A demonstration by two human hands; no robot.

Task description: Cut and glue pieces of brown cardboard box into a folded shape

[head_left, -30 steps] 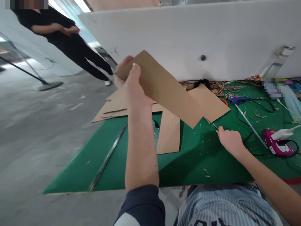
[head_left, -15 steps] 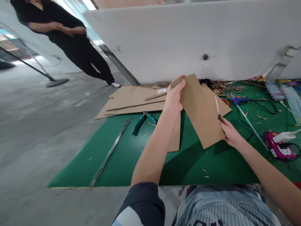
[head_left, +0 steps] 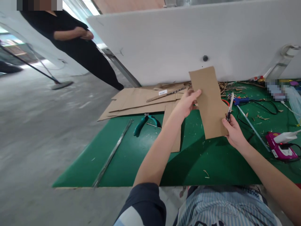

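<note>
R hand (head_left: 235, 130) nearest: fingers closed on knife (head_left: 230, 108), thumb also by lower R corner of card (head_left: 209, 103). Card's held up off the counter (head_left: 128, 160), btwn both hands. L hand (head_left: 188, 102) a bit farther: thumb over card's L edge, fingers part curled; can't tell if gripping. Card's prob. light, stiffish, may crease; best held by edges, clear of knife. More sheets (head_left: 134, 98) beyond.

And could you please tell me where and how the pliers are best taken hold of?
Probably hold the pliers by both teal handles from the near side, since these splay that way while the head points toward the stacked cardboard.
</note>
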